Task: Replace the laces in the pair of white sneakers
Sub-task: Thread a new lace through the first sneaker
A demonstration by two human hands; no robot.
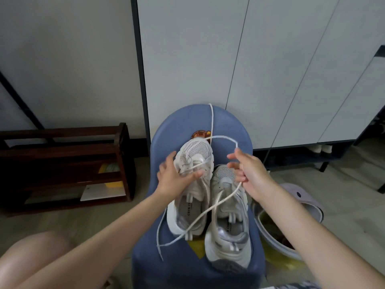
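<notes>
Two white mesh sneakers (208, 197) on blue plastic stool (239, 130); left hand (175, 176) grips left shoe, right hand (250, 174) pinches loose white cord lace (224, 138).

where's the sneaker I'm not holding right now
In the head view it sits on the blue chair, right of centre: the right sneaker lies beside the left sneaker, just below the right hand.
</notes>
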